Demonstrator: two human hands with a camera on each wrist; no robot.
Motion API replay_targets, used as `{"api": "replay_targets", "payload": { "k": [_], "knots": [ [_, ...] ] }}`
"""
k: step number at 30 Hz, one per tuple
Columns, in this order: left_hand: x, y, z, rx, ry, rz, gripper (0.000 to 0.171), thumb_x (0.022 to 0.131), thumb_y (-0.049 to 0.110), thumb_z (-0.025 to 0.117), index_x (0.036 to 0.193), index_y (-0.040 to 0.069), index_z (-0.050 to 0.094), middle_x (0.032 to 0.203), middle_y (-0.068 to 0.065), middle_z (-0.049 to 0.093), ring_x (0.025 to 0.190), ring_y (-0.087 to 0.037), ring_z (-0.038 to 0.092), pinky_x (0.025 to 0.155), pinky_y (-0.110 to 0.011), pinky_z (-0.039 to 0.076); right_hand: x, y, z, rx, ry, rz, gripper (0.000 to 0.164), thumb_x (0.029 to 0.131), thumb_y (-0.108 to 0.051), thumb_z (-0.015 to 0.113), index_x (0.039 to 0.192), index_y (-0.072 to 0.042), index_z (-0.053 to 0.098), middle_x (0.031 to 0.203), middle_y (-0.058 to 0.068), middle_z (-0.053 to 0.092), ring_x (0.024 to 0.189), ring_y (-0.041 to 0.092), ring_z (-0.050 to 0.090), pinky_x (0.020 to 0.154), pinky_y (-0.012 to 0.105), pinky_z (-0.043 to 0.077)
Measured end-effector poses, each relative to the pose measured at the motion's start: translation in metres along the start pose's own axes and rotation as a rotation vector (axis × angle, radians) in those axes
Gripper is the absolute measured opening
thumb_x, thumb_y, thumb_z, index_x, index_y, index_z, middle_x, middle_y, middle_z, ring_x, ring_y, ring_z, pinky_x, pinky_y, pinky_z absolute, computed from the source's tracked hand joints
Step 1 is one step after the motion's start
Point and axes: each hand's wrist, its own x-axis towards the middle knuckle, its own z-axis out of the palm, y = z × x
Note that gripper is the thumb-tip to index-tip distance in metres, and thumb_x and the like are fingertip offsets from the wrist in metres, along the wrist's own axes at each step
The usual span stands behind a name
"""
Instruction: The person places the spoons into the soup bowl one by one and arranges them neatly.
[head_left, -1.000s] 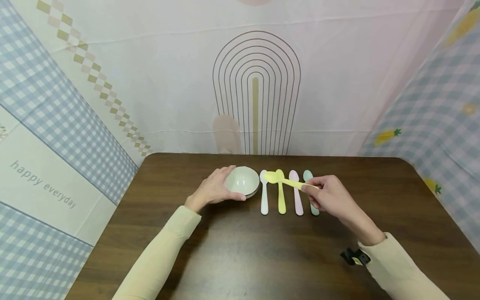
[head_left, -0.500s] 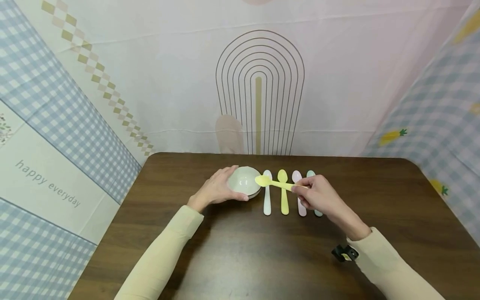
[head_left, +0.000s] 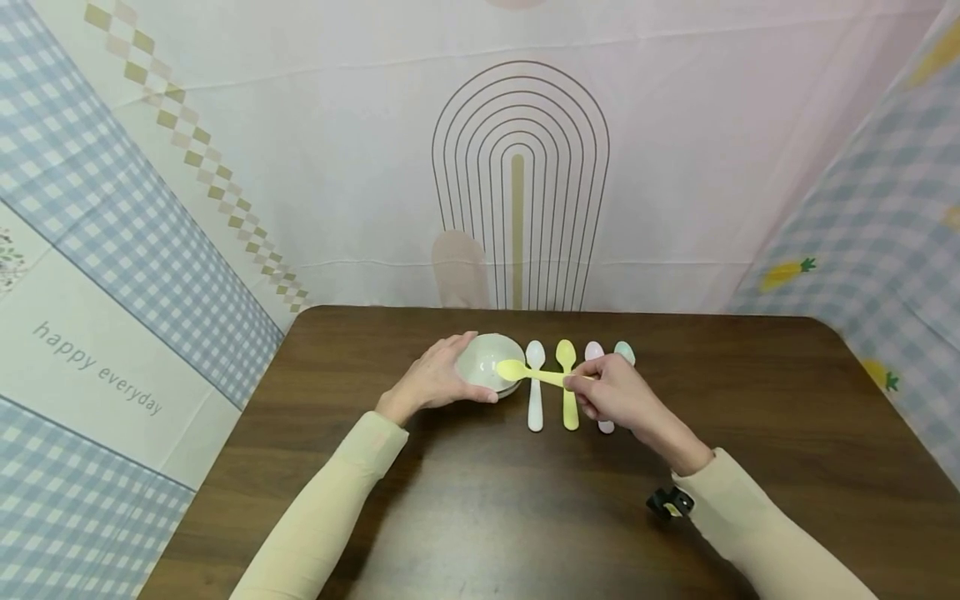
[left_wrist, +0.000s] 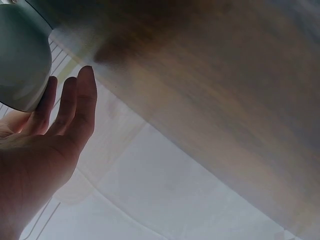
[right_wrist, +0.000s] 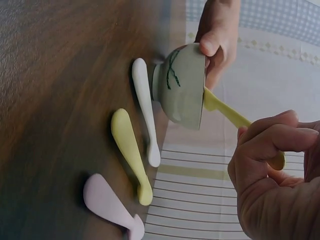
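My left hand [head_left: 435, 377] holds a pale green bowl [head_left: 474, 358] at its side, the thumb near the front rim and the fingers around the far side. In the right wrist view the bowl [right_wrist: 185, 97] stands upright and carries a dark green leaf-like mark. My right hand [head_left: 618, 393] pinches a yellow spoon [head_left: 513, 370] by its handle. The spoon's head is over the bowl's right rim; in the right wrist view its tip dips just inside the rim. Whether it touches the bowl's inner wall I cannot tell.
Right of the bowl, a white spoon [head_left: 535, 410], another yellow spoon [head_left: 571, 410], a pink spoon [head_left: 594, 351] and a mint spoon [head_left: 625, 352] lie in a row on the brown wooden table [head_left: 480, 517]. My right hand partly covers the last two. A patterned cloth [head_left: 360, 183] hangs behind.
My right hand has moved left with the yellow spoon, bringing its head from above the lying spoons to over the bowl. My left hand stays at the bowl.
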Motion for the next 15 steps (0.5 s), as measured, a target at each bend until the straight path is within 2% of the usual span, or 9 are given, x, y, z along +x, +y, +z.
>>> {"api": "replay_targets", "payload": {
  "k": [6,11,15],
  "knots": [
    [0.0,0.0,0.0,0.004,0.003,-0.001,0.12,0.075,0.062,0.092,0.17,0.014,0.038,0.171,-0.012,0.048,0.157,-0.035,0.047,0.124,-0.061,0.045,0.006,-0.001,0.01,-0.016,0.023,0.001,0.024,0.102,-0.009,0.063,0.095,0.012,0.071,0.057,-0.004,0.052,0.05,0.008,0.045,0.046,0.02,0.032],
    [-0.001,0.0,0.0,0.002,0.001,-0.003,0.119,0.075,0.063,0.092,0.17,0.015,0.038,0.171,-0.013,0.048,0.157,-0.035,0.047,0.124,-0.061,0.045,0.01,-0.001,0.022,0.02,0.042,0.042,0.025,0.101,-0.009,0.063,0.1,0.013,0.072,0.061,-0.002,0.054,0.051,0.008,0.048,0.047,0.02,0.036],
    [-0.001,0.0,0.0,0.002,-0.002,-0.003,0.119,0.075,0.063,0.091,0.17,0.015,0.038,0.172,-0.013,0.047,0.157,-0.035,0.046,0.125,-0.06,0.044,0.013,-0.002,0.03,0.009,0.063,0.053,0.024,0.101,-0.01,0.063,0.097,0.012,0.073,0.061,-0.001,0.055,0.05,0.009,0.049,0.047,0.021,0.039]
  ]
}}
